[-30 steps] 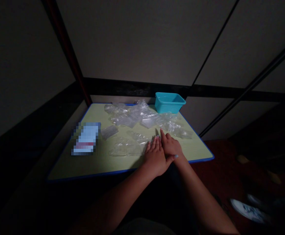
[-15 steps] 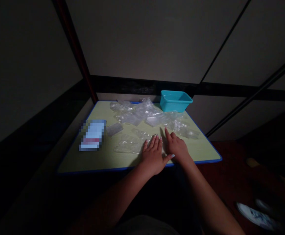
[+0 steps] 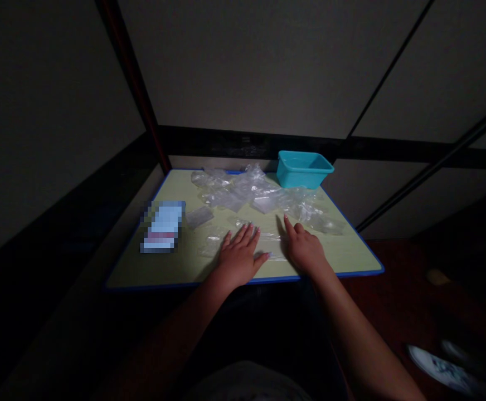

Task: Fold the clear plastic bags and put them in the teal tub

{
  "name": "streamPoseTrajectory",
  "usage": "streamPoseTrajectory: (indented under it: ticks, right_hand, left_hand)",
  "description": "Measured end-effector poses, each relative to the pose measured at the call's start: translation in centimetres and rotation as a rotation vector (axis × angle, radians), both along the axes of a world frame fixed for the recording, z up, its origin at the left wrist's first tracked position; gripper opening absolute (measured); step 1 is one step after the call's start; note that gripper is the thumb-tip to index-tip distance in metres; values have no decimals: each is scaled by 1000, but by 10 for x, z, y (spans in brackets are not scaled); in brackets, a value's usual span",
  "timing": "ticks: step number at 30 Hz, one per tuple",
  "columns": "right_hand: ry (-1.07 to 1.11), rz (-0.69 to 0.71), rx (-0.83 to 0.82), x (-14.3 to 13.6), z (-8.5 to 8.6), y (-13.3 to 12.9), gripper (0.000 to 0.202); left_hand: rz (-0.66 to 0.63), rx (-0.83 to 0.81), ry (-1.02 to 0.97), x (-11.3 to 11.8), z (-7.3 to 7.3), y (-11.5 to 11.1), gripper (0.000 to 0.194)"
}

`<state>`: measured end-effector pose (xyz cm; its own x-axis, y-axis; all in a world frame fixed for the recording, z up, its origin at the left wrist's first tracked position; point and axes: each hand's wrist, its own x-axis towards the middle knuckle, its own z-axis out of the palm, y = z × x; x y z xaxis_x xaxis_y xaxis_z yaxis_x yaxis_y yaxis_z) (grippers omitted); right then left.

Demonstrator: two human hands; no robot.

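Note:
A clear plastic glove or bag (image 3: 271, 243) lies flat near the front edge of the pale green table (image 3: 151, 274). Over its left part my left hand (image 3: 239, 259) rests palm down with the fingers spread. My right hand (image 3: 305, 248) is at its right end, index finger stretched forward and the other fingers curled under; whether they pinch the plastic is hidden. Behind the hands lies a crumpled heap of clear plastic (image 3: 253, 188), spread across the table. A small translucent packet (image 3: 200, 216) sits left of it.
A turquoise bin (image 3: 304, 171) stands at the back right of the table. At the left lies a blurred-out phone-like object (image 3: 163, 225). Walls rise behind and left. On the floor at lower right is a person's shoe (image 3: 441, 367).
My left hand has slid left across the plastic, away from my right hand. My right hand keeps its place on the table. The view has shifted slightly.

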<state>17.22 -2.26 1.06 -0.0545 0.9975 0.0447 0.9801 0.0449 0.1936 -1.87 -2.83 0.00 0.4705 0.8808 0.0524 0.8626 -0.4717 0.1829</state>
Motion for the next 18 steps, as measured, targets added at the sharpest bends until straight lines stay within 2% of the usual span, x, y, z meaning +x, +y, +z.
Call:
streamPoseTrajectory:
  ticks: [12, 18]
  right_hand:
    - [-37, -19, -31, 0, -1, 1, 62]
    - [-18, -11, -24, 0, 0, -1, 62]
  left_hand:
    - [60, 34, 59, -46, 2, 5, 58]
    - [54, 36, 78, -53, 0, 8, 59]
